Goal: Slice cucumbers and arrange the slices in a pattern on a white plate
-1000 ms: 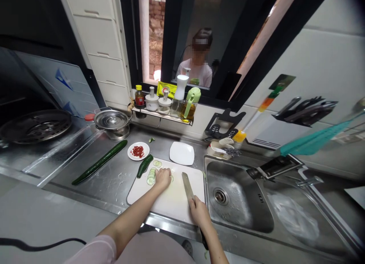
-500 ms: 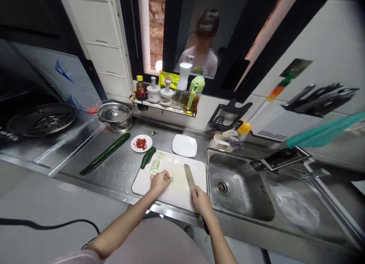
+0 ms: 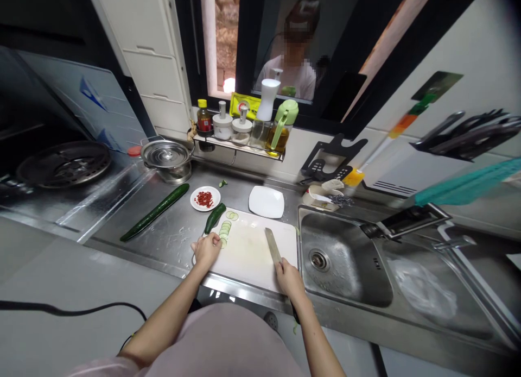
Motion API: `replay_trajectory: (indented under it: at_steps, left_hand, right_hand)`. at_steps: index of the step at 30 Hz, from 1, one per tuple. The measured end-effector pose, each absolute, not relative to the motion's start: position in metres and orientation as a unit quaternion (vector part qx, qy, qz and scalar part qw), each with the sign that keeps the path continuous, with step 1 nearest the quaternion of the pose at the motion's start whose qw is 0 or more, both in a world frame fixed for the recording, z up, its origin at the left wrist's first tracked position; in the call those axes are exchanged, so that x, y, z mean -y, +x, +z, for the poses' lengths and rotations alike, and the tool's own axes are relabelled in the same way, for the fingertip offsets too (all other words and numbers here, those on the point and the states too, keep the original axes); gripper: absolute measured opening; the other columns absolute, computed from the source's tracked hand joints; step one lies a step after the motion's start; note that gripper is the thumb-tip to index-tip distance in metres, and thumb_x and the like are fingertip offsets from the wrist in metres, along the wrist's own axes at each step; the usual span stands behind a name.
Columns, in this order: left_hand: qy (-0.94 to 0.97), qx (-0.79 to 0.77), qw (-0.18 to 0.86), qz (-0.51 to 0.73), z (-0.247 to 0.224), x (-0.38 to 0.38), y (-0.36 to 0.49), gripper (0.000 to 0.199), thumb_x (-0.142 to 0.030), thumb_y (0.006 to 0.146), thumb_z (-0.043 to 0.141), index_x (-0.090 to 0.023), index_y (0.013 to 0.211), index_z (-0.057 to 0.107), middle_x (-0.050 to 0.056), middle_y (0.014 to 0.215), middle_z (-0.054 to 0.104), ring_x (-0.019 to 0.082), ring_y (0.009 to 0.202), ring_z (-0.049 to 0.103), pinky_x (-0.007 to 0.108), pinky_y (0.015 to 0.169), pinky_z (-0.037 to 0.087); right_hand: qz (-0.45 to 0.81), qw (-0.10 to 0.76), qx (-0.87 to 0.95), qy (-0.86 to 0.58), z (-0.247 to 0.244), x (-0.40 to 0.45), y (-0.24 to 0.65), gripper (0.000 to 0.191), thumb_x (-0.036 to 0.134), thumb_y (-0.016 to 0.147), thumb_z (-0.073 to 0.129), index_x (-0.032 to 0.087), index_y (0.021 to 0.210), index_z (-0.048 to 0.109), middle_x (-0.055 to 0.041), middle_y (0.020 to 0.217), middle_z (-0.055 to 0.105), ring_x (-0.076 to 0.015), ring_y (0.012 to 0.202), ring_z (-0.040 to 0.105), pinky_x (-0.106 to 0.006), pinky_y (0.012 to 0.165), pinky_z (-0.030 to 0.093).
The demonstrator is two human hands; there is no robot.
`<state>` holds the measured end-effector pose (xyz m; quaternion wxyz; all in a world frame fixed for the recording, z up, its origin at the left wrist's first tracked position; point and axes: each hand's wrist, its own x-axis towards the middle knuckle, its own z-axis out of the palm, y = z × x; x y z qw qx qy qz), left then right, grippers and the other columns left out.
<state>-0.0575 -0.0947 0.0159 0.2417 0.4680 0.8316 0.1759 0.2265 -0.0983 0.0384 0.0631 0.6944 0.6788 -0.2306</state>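
My right hand grips the handle of a kitchen knife, its broad blade lying over the right part of the white cutting board and pointing away from me. At the board's left edge, my left hand is closed, thumb and fingertips pinched on a thin cucumber slice that the fingers mostly hide. Right beside those fingertips runs a row of overlapping cucumber slices, with a few more at the upper end. A cut piece of cucumber rests at the board's upper left corner.
A whole cucumber lies left on the steel counter. Behind the board stand a plate of chopped red pieces and a white square plate. The sink is at right, a lidded pot at back left, and a seasoning rack on the wall.
My left hand has moved left from the board's middle to beside the row of slices, carrying a cucumber slice. My right hand keeps the knife in nearly the same place. The view has shifted slightly.
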Motion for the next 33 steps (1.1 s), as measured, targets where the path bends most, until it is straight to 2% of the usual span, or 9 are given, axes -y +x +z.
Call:
replay_trajectory:
  at_steps: [9, 25, 33]
  left_hand:
    - [0.469, -0.837, 0.234, 0.159, 0.011, 0.091, -0.061, 0.017, -0.031, 0.082, 0.056, -0.027, 0.096, 0.066, 0.003, 0.091, 0.072, 0.024, 0.1, 0.057, 0.038, 0.089, 0.028]
    - [0.482, -0.834, 0.211, 0.166, 0.009, 0.092, -0.058, 0.021, -0.032, 0.084, 0.054, -0.026, 0.101, 0.065, 0.005, 0.102, 0.068, 0.026, 0.102, 0.055, 0.039, 0.086, 0.031]
    - [0.541, -0.804, 0.186, 0.165, 0.021, 0.042, -0.047, 0.031, -0.031, 0.088, 0.048, -0.028, 0.115, 0.063, 0.009, 0.115, 0.062, 0.028, 0.112, 0.049, 0.04, 0.092, 0.033]
  right_hand:
    - [-0.227, 0.078, -0.682, 0.691, 0.042, 0.098, 0.225, 0.033, 0.032, 0.099, 0.03, 0.017, 0.112, 0.057, -0.0116, 0.101, 0.071, -0.0195, 0.091, 0.065, -0.025, 0.07, 0.034]
    - [-0.238, 0.071, -0.67, 0.7, 0.041, 0.097, 0.225, 0.035, 0.033, 0.099, 0.03, 0.017, 0.117, 0.056, -0.0126, 0.105, 0.07, -0.0203, 0.096, 0.064, -0.026, 0.074, 0.037]
    - [-0.243, 0.091, -0.668, 0.698, 0.043, 0.094, 0.222, 0.036, 0.032, 0.098, 0.03, 0.017, 0.118, 0.055, -0.0138, 0.105, 0.07, -0.0217, 0.097, 0.065, -0.028, 0.075, 0.038]
